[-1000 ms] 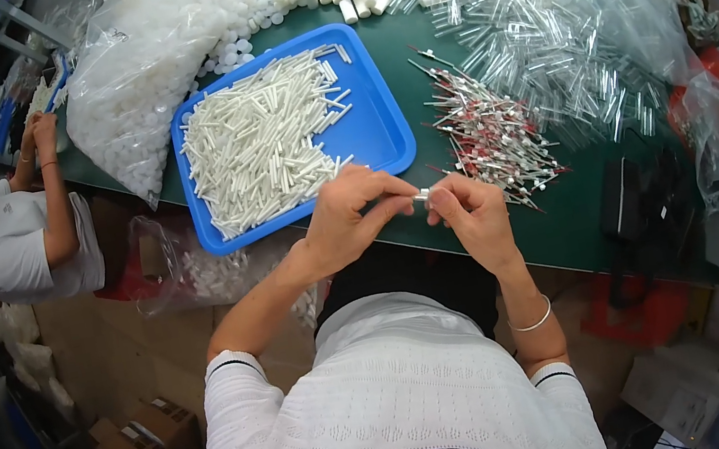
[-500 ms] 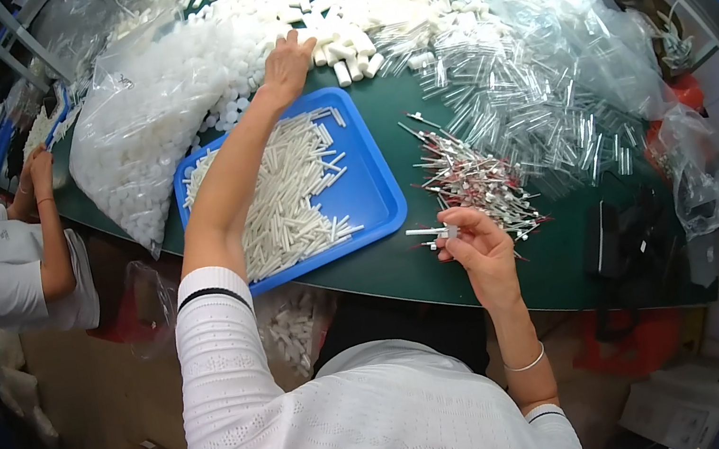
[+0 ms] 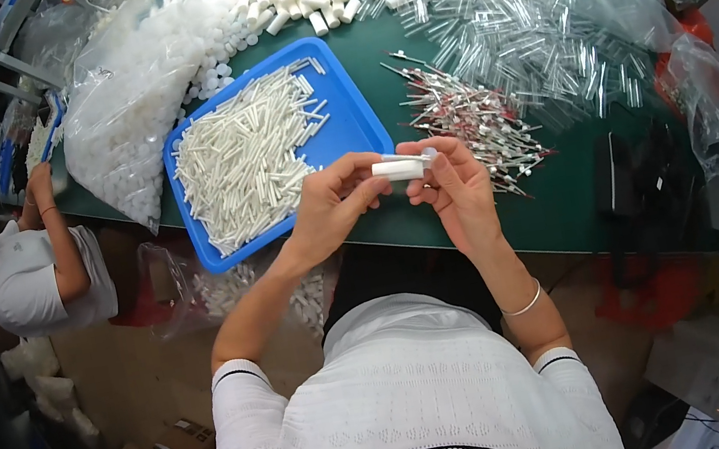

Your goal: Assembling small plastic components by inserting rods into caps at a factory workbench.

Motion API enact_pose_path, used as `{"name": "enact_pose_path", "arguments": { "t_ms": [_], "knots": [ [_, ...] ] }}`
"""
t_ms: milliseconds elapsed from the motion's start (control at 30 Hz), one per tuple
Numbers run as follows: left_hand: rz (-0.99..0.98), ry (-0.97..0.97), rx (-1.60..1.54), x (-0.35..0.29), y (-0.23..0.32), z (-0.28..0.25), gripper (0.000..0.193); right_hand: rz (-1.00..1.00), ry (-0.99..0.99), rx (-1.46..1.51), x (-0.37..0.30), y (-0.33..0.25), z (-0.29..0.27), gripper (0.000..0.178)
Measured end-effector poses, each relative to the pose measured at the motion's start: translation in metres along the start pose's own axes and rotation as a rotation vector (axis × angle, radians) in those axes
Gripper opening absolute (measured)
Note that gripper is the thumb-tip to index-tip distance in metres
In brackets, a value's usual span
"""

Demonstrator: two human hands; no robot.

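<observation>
My left hand pinches a thick white cylinder by its left end, above the table's front edge. Facing it, my right hand grips a thin white stick with a translucent round cap at its end. The stick lies just above the cylinder, almost parallel; whether they touch I cannot tell. Behind my left hand stands a blue tray holding a heap of thin white sticks. Close behind my right hand is a pile of small white-and-red wired parts.
More thick white cylinders are heaped at the back. A clear bag of white caps slumps at the left. Clear tubes spread over the green table at the right. Another person works at the far left.
My left hand has come back from the heap of white cylinders with one in its fingers. Both hands now meet in front of me; the right one has risen slightly.
</observation>
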State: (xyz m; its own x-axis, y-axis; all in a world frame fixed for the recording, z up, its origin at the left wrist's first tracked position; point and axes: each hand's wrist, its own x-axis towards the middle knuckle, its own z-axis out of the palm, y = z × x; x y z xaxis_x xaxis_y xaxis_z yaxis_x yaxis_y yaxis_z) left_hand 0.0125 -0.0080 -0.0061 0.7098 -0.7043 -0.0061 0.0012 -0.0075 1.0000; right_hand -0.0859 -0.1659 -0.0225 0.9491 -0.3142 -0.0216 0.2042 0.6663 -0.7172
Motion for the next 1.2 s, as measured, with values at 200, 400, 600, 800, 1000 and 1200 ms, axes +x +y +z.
{"name": "enact_pose_path", "arguments": {
  "t_ms": [200,400,600,800,1000,1200],
  "knots": [
    [0.329,0.015,0.475,-0.016,-0.005,0.007,0.024,0.056,-0.022,0.002,-0.016,-0.002,-0.012,0.024],
    [0.262,-0.078,0.390,-0.015,-0.001,0.007,0.027,0.094,-0.050,-0.114,-0.025,-0.008,-0.013,0.021],
    [0.129,-0.056,0.368,-0.025,0.016,0.013,0.030,-0.095,-0.028,-0.499,-0.031,-0.004,-0.013,0.020],
    [0.061,-0.273,0.229,0.017,0.019,0.013,0.016,-0.560,-0.019,-1.246,-0.016,-0.021,-0.007,0.026],
    [0.557,0.083,0.850,0.192,-0.011,0.016,0.016,-0.501,0.125,-1.313,-0.015,-0.040,-0.018,0.021],
    [0.434,0.184,1.297,0.254,-0.043,0.010,0.016,-0.461,0.103,-1.311,-0.021,-0.047,-0.023,0.022]
  ]
}}
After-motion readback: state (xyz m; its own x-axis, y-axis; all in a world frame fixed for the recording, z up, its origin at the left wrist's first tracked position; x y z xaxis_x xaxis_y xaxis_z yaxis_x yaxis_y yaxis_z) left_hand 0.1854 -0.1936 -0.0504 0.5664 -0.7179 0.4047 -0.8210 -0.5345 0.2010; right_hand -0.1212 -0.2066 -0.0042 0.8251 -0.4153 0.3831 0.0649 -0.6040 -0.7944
